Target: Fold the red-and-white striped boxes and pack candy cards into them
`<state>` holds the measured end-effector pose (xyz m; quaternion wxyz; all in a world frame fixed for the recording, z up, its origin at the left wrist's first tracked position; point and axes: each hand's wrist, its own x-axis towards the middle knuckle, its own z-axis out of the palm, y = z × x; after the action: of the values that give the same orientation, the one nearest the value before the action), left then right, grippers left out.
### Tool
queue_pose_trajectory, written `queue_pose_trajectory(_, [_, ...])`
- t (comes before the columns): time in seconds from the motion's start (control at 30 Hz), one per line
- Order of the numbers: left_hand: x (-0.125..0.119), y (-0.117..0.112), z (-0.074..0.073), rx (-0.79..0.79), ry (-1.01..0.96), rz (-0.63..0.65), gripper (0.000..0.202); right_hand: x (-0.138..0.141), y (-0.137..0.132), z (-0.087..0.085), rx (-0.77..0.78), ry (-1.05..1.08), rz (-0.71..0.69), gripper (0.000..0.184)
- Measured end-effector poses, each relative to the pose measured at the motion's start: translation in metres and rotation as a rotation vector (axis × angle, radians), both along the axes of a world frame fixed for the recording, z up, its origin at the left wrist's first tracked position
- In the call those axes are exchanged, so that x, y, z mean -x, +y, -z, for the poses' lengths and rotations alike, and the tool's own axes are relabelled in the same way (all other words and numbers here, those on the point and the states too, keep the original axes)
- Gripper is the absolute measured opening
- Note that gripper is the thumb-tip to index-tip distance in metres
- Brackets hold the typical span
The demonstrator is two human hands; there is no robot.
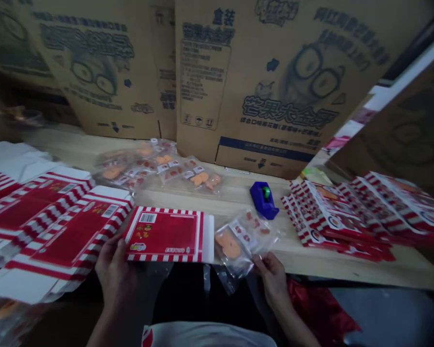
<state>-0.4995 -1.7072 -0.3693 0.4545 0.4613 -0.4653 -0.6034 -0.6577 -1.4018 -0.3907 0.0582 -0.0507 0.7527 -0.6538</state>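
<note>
My left hand (113,270) grips the lower left corner of a flat red box blank with white stripes (168,234) that lies at the table's front edge. My right hand (273,275) pinches the lower edge of a clear plastic packet of orange pieces (240,239), which rests on the table just right of the blank. Both hands sit at the near edge of the wooden table (235,195).
A stack of flat red-and-white box blanks (54,226) lies at the left. Folded red striped boxes (350,212) are piled at the right. More clear packets (159,166) lie further back, beside a blue tape dispenser (263,198). Large printed cardboard cartons (260,82) stand behind.
</note>
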Motion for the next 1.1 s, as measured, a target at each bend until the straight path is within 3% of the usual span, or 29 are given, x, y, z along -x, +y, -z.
queue_pose_trajectory(0.07, [0.010, 0.005, 0.014, 0.037, -0.014, 0.016, 0.039, -0.017, 0.014, 0.010, 0.051, -0.079, 0.072, 0.035])
queue_pose_trajectory(0.13, [0.007, 0.006, 0.026, 0.194, -0.178, 0.083, 0.045, -0.021, 0.027, 0.009, -0.017, -0.129, 0.010, 0.038])
queue_pose_trajectory(0.2, [-0.002, 0.001, 0.032, 0.464, -0.447, 0.155, 0.053, -0.014, 0.040, -0.001, -0.226, -0.060, -0.064, 0.044])
queue_pose_trajectory(0.3, [-0.008, -0.010, 0.028, 0.894, -0.717, 0.269, 0.069, 0.013, 0.046, -0.026, -0.504, 0.274, -0.102, 0.043])
queue_pose_trajectory(0.4, [0.011, -0.021, 0.013, 1.201, -0.883, 0.617, 0.095, 0.047, 0.014, -0.046, -0.531, 0.585, -0.354, 0.018])
queue_pose_trajectory(0.43, [0.021, -0.023, 0.008, 1.262, -0.947, 0.757, 0.105, 0.058, -0.003, -0.049, -0.539, 0.651, -0.473, 0.018])
queue_pose_trajectory(0.53, [0.053, -0.027, -0.006, 1.319, -1.108, 1.104, 0.121, 0.085, -0.052, -0.049, -0.656, 0.703, -0.793, 0.018])
queue_pose_trajectory(0.6, [0.066, -0.028, -0.010, 1.300, -1.151, 1.233, 0.119, 0.096, -0.067, -0.046, -0.715, 0.634, -0.947, 0.012])
queue_pose_trajectory(0.7, [0.066, -0.027, -0.011, 1.296, -1.122, 1.232, 0.113, 0.105, -0.059, -0.046, -0.690, 0.547, -0.997, 0.015])
queue_pose_trajectory(0.87, [0.045, -0.021, -0.006, 1.320, -1.087, 1.077, 0.110, 0.110, -0.036, -0.060, -0.615, 0.557, -0.799, 0.010])
queue_pose_trajectory(0.97, [0.035, -0.007, -0.005, 1.331, -1.077, 1.058, 0.111, 0.114, -0.050, -0.063, -0.535, 0.629, -0.652, 0.011])
queue_pose_trajectory(1.1, [0.023, 0.014, -0.004, 1.273, -1.093, 0.967, 0.112, 0.118, -0.081, -0.051, -0.556, 0.720, -0.537, 0.011])
